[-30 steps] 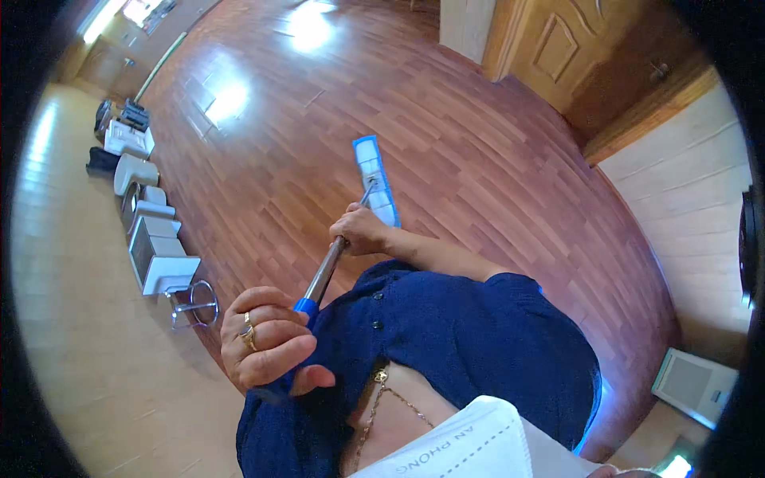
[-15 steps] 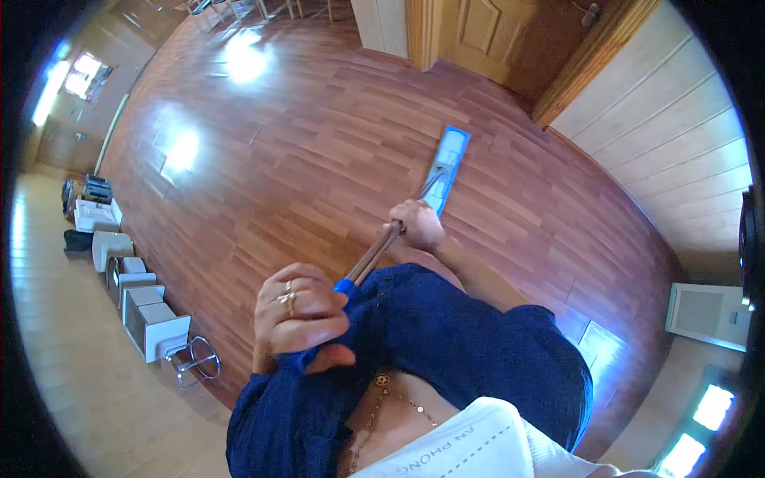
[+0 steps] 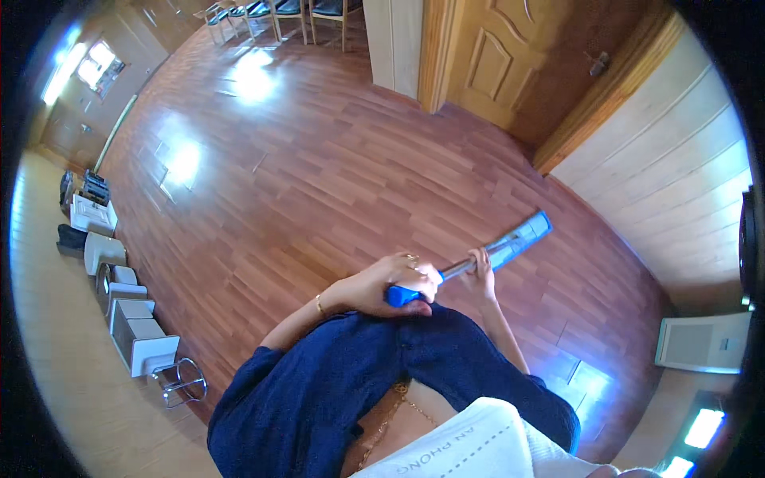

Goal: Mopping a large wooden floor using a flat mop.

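Note:
I hold a flat mop [image 3: 516, 241] with both hands. My left hand [image 3: 401, 284] is closed around the blue grip at the top end of its handle, with rings on the fingers and a bracelet at the wrist. Lower on the pole, my right hand [image 3: 480, 275] is wrapped round the shaft, close in view to the mop's head. That head is long, narrow and blue, and it lies on the wood floor [image 3: 335, 183] to the right, slanting toward the far right. Part of the pole is hidden behind my hands.
A wooden door [image 3: 510, 72] stands beyond the mop, beside a white panelled wall [image 3: 637, 127]. Chairs [image 3: 331, 12] line up at the far side. Along the left wall are white cabinets [image 3: 151, 350] and a chrome-framed stool [image 3: 182, 381]. A white appliance [image 3: 701, 344] is at the right.
The mop head has swung right and nearer, turning from steep to slanted. My left hand has moved right and up, and my right hand has shifted right and nearer, both still gripping the pole.

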`<state>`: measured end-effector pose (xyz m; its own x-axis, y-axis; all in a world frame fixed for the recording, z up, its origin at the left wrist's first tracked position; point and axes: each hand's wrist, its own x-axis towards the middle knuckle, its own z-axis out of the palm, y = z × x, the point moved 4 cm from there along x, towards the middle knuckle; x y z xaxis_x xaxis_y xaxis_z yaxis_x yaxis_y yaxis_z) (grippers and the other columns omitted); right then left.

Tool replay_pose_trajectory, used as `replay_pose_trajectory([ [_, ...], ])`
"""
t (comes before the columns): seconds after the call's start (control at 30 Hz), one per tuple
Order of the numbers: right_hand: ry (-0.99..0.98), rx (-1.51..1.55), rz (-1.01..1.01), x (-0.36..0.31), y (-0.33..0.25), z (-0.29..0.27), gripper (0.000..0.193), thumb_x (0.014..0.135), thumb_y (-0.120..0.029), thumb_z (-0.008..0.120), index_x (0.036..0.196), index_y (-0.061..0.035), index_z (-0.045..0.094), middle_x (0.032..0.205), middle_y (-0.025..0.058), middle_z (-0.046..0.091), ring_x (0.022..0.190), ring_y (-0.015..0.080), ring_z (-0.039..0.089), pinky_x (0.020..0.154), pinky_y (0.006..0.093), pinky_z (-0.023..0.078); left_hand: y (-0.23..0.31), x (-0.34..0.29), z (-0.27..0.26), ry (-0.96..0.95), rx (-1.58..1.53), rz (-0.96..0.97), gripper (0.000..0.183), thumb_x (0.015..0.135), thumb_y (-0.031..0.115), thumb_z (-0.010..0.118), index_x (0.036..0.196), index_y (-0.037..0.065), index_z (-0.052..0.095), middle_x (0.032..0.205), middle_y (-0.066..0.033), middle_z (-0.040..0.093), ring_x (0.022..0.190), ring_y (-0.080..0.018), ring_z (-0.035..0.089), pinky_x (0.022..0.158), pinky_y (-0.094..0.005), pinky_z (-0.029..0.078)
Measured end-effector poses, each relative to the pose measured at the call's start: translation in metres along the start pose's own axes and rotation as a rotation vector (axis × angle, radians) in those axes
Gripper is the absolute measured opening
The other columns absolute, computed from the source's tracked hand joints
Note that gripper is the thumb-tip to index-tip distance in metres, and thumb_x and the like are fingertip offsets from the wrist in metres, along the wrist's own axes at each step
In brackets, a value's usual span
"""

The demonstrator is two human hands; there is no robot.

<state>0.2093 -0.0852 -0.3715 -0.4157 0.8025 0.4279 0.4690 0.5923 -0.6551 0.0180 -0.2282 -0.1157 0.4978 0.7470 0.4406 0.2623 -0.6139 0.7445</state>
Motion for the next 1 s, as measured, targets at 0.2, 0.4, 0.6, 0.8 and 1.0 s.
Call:
replay_pose_trajectory([
  [0.2, 0.063, 0.472, 0.334, 0.022, 0.073, 0.064, 0.034, 0.075, -0.024, 0.075, 0.096, -0.0074, 0.054, 0.086, 0.0153, 0.053, 0.085, 0.0364, 0.056, 0.07, 0.0446, 0.046, -0.044, -0.004, -0.036, -0.026, -0.042, 0.025, 0.019, 0.083, 0.021, 0.07, 0.089, 0.006, 0.061, 0.098, -0.0115, 0.064, 0.093, -0.03, 0.061, 0.083, -0.041, 0.046],
  [0.4, -0.037, -0.148, 0.125, 0.071, -0.036, 0.098, 0.028, 0.081, -0.033, 0.071, 0.087, -0.0108, 0.055, 0.087, 0.0155, 0.055, 0.079, 0.0355, 0.058, 0.068, 0.0452, 0.047, -0.051, -0.047, -0.121, -0.113, -0.055, -0.082, 0.018, 0.08, 0.018, 0.073, 0.09, 0.008, 0.062, 0.108, -0.0102, 0.063, 0.104, -0.028, 0.059, 0.089, -0.0416, 0.045],
  [0.6, -0.096, -0.003, -0.028, 0.146, -0.106, 0.123, 0.024, 0.083, -0.032, 0.069, 0.078, -0.0124, 0.056, 0.079, 0.0128, 0.057, 0.073, 0.0355, 0.061, 0.062, 0.0449, 0.049, -0.038, -0.055, -0.189, -0.079, 0.019, -0.123, 0.015, 0.079, 0.016, 0.073, 0.088, 0.01, 0.062, 0.107, -0.0085, 0.065, 0.104, -0.0287, 0.06, 0.089, -0.0427, 0.044],
  [0.8, -0.344, 0.026, -0.073, 0.223, -0.153, 0.182, 0.023, 0.086, -0.029, 0.064, 0.081, -0.0072, 0.057, 0.084, 0.0127, 0.06, 0.081, 0.0353, 0.061, 0.066, 0.0444, 0.048, -0.029, -0.071, -0.252, 0.038, 0.173, -0.192, 0.014, 0.081, 0.017, 0.071, 0.088, 0.009, 0.062, 0.101, -0.0057, 0.063, 0.106, -0.0272, 0.059, 0.086, -0.042, 0.041],
  [1.0, -0.565, 0.019, -0.198, 0.323, -0.182, 0.253, 0.024, 0.087, -0.031, 0.061, 0.083, -0.0077, 0.057, 0.088, 0.0137, 0.059, 0.083, 0.0357, 0.061, 0.069, 0.0452, 0.049, -0.047, -0.071, -0.309, 0.168, 0.274, -0.353, 0.014, 0.08, 0.016, 0.071, 0.083, 0.01, 0.059, 0.101, -0.005, 0.062, 0.108, -0.0269, 0.059, 0.085, -0.0427, 0.041],
])
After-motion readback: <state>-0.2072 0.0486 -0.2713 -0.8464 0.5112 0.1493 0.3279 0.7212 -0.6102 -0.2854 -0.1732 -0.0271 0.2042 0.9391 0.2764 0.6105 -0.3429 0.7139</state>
